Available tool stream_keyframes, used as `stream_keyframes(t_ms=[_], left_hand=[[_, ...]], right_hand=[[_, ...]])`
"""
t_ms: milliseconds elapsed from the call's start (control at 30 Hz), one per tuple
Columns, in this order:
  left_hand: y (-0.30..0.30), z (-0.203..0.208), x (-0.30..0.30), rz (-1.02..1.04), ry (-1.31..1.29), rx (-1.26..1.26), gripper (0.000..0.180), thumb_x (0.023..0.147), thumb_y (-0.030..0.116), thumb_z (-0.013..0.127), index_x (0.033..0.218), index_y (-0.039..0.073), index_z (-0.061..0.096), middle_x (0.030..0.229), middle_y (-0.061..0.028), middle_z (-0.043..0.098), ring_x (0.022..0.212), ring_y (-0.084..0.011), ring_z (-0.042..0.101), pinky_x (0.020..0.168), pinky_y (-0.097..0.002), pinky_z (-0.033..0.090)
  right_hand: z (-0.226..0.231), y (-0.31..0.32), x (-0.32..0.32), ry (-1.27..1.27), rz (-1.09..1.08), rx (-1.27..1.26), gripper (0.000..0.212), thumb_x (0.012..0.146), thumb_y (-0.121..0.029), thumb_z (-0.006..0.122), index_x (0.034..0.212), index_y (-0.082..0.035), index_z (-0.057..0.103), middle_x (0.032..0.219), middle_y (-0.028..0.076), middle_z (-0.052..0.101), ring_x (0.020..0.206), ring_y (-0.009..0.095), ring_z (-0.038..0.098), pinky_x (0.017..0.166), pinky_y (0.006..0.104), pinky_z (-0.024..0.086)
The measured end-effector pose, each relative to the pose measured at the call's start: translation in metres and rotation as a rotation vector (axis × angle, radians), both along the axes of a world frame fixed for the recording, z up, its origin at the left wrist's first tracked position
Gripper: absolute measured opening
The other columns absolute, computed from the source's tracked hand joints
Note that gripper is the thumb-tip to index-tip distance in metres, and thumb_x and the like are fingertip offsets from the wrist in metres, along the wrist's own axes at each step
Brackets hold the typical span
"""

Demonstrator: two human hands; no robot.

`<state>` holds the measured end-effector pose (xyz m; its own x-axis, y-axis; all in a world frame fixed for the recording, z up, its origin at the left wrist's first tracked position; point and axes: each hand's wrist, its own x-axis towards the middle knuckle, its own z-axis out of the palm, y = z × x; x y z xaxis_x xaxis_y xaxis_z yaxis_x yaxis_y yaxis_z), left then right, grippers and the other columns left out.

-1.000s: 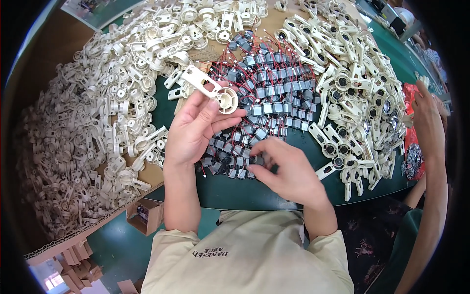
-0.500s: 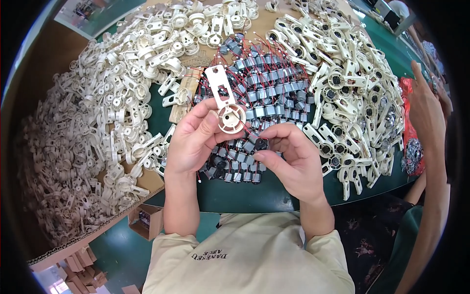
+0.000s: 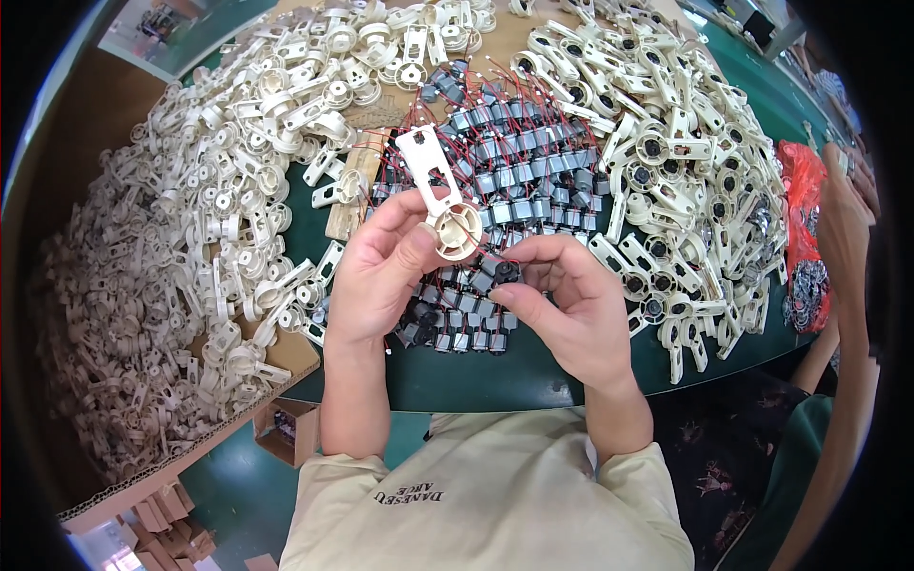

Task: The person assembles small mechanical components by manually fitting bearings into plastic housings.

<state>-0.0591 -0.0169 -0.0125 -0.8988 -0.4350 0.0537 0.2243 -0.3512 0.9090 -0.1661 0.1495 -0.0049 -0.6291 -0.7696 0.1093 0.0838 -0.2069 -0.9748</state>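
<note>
Between its thumb and fingers my left hand grips a cream plastic housing, its slotted flat arm pointing up and away and its round cup at the near end. Just to the right, my right hand pinches a small motor with a black end, a little below the cup and apart from it. A thin red wire runs from the motor across the cup. Beneath both hands, rows of grey motors with red wires and small white connectors lie on the green table.
A large cardboard box full of cream housings stands at left, with more housings heaped behind it. Housings with black centres are piled at right. Beyond lies a red plastic bag, beside another person's arm.
The housing in my left hand has turned slightly, its cup facing more toward the motor. My right hand has barely moved. At right, the other person's hand has lowered.
</note>
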Motion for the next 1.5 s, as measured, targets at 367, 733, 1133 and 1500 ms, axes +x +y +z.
stream_keyframes(t_ms=[367, 733, 1133, 1500], left_hand=[[0.006, 0.006, -0.004, 0.027, -0.080, 0.011, 0.048, 0.096, 0.023, 0.056, 0.134, 0.000, 0.039, 0.122, -0.0241, 0.057, 0.105, -0.0328, 0.063, 0.089, -0.0442, 0.053], [0.009, 0.001, -0.006, -0.028, -0.046, 0.038, 0.034, 0.095, 0.008, 0.056, 0.125, 0.002, 0.042, 0.114, -0.0148, 0.061, 0.102, -0.0204, 0.063, 0.085, -0.0339, 0.054], [0.010, 0.003, -0.005, 0.134, 0.013, 0.041, 0.030, 0.096, 0.014, 0.054, 0.121, 0.002, 0.042, 0.112, -0.0206, 0.062, 0.100, -0.0326, 0.065, 0.086, -0.0434, 0.056], [0.010, 0.006, -0.008, 0.208, 0.007, -0.023, 0.036, 0.096, 0.013, 0.055, 0.127, 0.002, 0.041, 0.117, -0.0197, 0.060, 0.104, -0.0314, 0.063, 0.088, -0.0447, 0.055]], right_hand=[[0.005, 0.001, -0.003, -0.095, -0.012, -0.003, 0.030, 0.083, 0.002, 0.070, 0.109, 0.002, 0.057, 0.083, 0.001, 0.060, 0.070, 0.004, 0.055, 0.063, 0.0188, 0.044], [0.016, -0.003, 0.001, -0.211, -0.031, -0.017, 0.025, 0.087, 0.004, 0.063, 0.112, 0.002, 0.057, 0.097, 0.006, 0.064, 0.073, 0.005, 0.058, 0.065, 0.0196, 0.048], [0.008, 0.003, -0.012, -0.176, 0.093, 0.187, 0.029, 0.089, 0.004, 0.060, 0.117, 0.002, 0.050, 0.103, 0.010, 0.064, 0.077, 0.007, 0.058, 0.067, 0.0193, 0.048], [0.004, 0.000, -0.004, -0.001, 0.019, 0.095, 0.025, 0.084, 0.001, 0.066, 0.108, 0.003, 0.060, 0.080, 0.002, 0.062, 0.072, 0.004, 0.058, 0.063, 0.0200, 0.048]])
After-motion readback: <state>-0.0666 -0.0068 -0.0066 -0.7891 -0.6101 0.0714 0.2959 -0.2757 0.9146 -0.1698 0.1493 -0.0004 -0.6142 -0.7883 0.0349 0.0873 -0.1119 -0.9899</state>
